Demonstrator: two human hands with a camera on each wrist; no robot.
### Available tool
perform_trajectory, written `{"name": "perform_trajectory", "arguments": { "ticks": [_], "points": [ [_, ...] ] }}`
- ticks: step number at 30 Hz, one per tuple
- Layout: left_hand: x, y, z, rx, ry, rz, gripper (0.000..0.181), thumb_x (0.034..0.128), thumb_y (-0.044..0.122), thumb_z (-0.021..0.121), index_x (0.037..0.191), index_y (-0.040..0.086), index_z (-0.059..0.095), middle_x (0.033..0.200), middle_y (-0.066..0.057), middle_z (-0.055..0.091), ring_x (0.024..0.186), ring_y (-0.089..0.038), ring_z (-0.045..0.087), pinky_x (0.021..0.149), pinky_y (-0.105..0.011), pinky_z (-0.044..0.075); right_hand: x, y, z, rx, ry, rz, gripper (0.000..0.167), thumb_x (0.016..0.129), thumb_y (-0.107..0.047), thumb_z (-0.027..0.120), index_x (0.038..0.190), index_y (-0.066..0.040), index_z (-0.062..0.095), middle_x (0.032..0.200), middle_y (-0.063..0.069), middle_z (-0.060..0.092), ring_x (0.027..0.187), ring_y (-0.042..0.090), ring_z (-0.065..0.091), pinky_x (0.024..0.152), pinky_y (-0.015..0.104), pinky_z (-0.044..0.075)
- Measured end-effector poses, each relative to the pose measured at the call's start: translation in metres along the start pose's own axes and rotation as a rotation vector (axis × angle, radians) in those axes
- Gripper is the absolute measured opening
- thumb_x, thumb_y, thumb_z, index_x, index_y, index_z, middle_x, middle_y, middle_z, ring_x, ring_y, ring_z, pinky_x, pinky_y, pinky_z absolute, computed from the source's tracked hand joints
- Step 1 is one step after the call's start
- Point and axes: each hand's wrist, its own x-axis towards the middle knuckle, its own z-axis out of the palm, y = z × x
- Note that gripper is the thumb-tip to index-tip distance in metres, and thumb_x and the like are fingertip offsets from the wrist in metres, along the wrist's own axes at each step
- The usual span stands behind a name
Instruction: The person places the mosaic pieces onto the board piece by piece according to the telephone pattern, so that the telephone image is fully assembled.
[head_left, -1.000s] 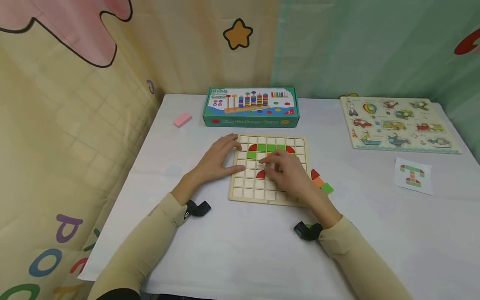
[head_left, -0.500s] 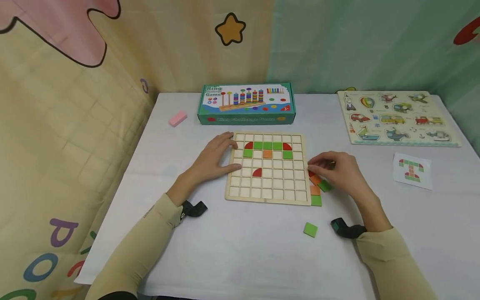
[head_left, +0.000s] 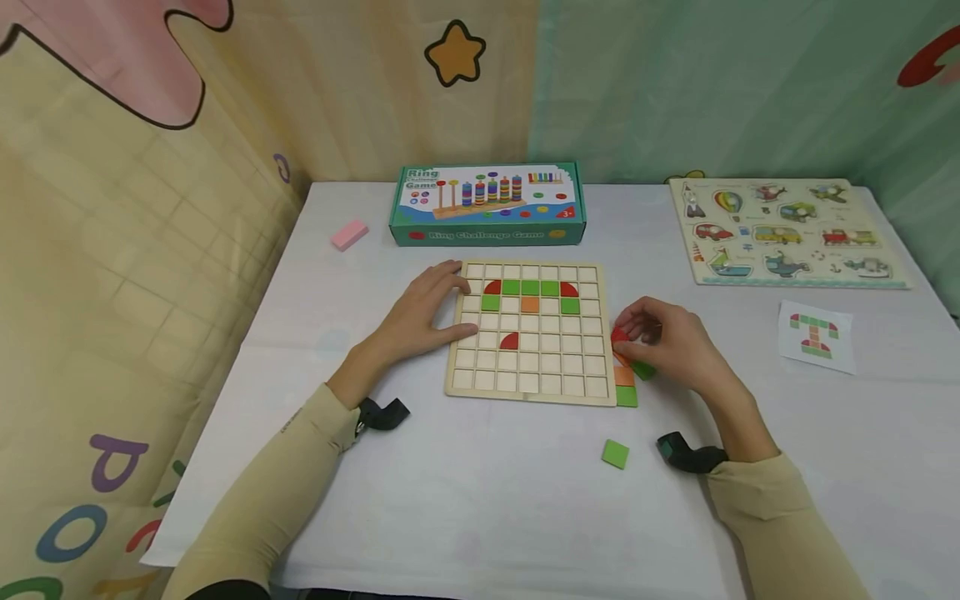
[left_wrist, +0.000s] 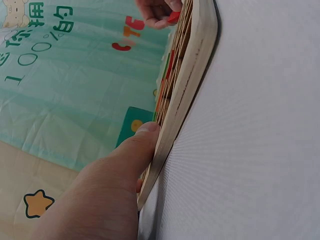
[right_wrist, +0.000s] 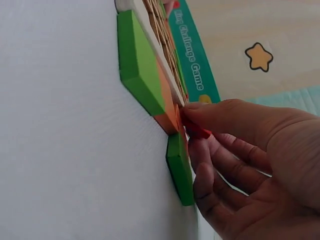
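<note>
Grid board lies flat on the white-covered table, near the middle of our head view. Our hands are apart, one on either side of it. With the left hand we touch its left edge, the thumb against the rim and the other fingers up by the far left corner. With the right hand, just beyond the right edge, we pinch a red tile between thumb and fingers.

Set in the board we see three green tiles in a row, with a left red quarter-round and a right red quarter-round at the ends. Nearer to us, a left green square and a right green square sit below those ends, and an orange square sits below the middle green. A lone red quarter-round lies lower down, one column left of the orange.

Beside the board's near right corner we have an orange tile and a green tile, edge to edge. Another green tile is partly hidden by our right hand, and a loose green tile lies closer to us. Behind the board stands a game box, with a pink block to its left. Far right are a picture puzzle and a printed card.
</note>
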Motion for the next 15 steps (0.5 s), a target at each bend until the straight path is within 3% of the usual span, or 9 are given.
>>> {"name": "perform_trajectory", "arguments": {
  "ticks": [4, 10, 15],
  "points": [
    [-0.002, -0.001, 0.0, -0.008, 0.005, -0.006, 0.056, 0.0903, 0.055, 0.076, 0.13, 0.02, 0.057, 0.17, -0.007, 0.035, 0.161, -0.026, 0.024, 0.132, -0.053, 0.02, 0.002, -0.003, 0.004, 0.023, 0.044, -0.044, 0.022, 0.092, -0.013, 0.082, 0.111, -0.008, 0.071, 0.094, 0.008, 0.07, 0.086, 0.02, 0.062, 0.071, 0.015, 0.051],
    [-0.002, 0.0, 0.0, -0.011, -0.001, -0.004, 0.058, 0.0905, 0.058, 0.075, 0.131, 0.02, 0.057, 0.17, -0.007, 0.035, 0.161, -0.027, 0.024, 0.132, -0.053, 0.019, 0.0, -0.015, 0.018, 0.053, 0.126, -0.114, 0.015, 0.095, -0.015, 0.079, 0.11, -0.012, 0.077, 0.099, 0.002, 0.075, 0.088, 0.015, 0.059, 0.077, 0.014, 0.05],
    [-0.001, 0.003, -0.003, -0.005, -0.011, -0.014, 0.059, 0.0905, 0.057, 0.076, 0.131, 0.018, 0.057, 0.17, -0.008, 0.034, 0.161, -0.029, 0.023, 0.133, -0.053, 0.018, 0.002, -0.029, 0.036, 0.111, 0.207, -0.081, 0.012, 0.093, -0.019, 0.083, 0.1, -0.011, 0.076, 0.091, 0.003, 0.077, 0.08, 0.013, 0.064, 0.07, 0.013, 0.051]
  ]
}}
